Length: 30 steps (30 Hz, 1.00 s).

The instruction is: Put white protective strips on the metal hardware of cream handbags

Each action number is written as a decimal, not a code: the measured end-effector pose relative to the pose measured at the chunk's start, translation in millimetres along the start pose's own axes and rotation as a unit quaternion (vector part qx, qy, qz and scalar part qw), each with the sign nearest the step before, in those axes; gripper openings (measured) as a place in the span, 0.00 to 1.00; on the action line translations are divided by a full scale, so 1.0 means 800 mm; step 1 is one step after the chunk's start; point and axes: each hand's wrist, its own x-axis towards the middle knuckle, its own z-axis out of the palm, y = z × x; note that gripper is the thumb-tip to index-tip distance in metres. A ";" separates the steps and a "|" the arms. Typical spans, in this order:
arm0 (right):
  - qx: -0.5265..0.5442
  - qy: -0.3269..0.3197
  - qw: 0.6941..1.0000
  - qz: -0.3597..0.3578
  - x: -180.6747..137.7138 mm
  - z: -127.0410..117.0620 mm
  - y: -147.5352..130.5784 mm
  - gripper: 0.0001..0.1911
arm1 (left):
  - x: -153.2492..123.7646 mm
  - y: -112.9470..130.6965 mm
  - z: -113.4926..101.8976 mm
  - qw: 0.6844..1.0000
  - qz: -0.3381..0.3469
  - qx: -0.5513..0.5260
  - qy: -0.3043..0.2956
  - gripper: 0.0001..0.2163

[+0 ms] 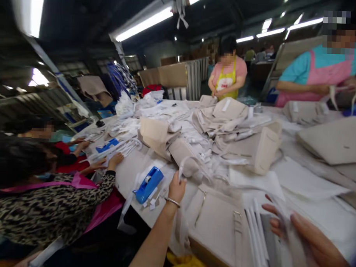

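Observation:
My left hand (177, 188), with a bracelet at the wrist, is closed around a white strap (185, 167) that loops up over the table. My right hand (305, 235) at the lower right curls round a thin white sheet (283, 219) beside a stack of white strips (258, 233). Between my hands lies a beige fabric bag (218, 224) with metal buckles. A blue tape dispenser (148, 184) sits just left of my left hand.
The long table (136, 167) carries piles of beige bags (225, 119) and white straps. A person in a leopard-print top (52, 207) reaches in from the left. Two aproned people (228, 73) stand at the far side. Flat beige panels (335, 139) lie at right.

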 end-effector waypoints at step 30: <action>-0.591 0.207 0.780 -0.014 0.178 -0.067 0.157 0.25 | 0.033 -0.112 0.091 0.928 0.082 0.364 0.009 0.22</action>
